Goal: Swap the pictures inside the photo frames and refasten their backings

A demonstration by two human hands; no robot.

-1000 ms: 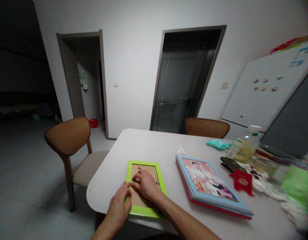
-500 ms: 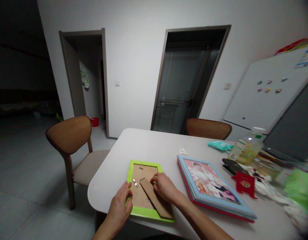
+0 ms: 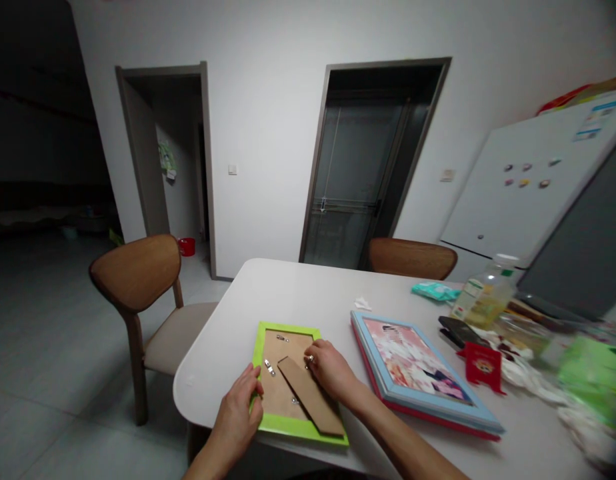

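Observation:
A lime-green picture frame (image 3: 283, 425) lies face down on the table, its brown backing board (image 3: 277, 393) showing. A long brown easel stand (image 3: 308, 393) rests slantwise over the backing. Small metal clips (image 3: 269, 367) sit around the board's edges. My left hand (image 3: 238, 407) is closed on the frame's left side, fingers over the rim and thumb beside it. Bent over the right side, my right hand (image 3: 331, 370) has its fingertips pinched at a small shiny metal clip (image 3: 309, 360), partly hidden by the fingers.
Right of the frame lies a stack of picture frames, a light-blue one (image 3: 388, 373) on top. Beyond are a bottle (image 3: 485, 290), a phone (image 3: 458, 331), a red packet (image 3: 483, 367), a teal packet (image 3: 435, 291) and crumpled tissue (image 3: 363, 304). Wooden chairs (image 3: 138, 273) stand by the white table (image 3: 223, 347).
My right hand's fingers have shifted slightly at the frame's right side, and the shiny metal there shows more. The left hand keeps its place. The whole view has shifted a little.

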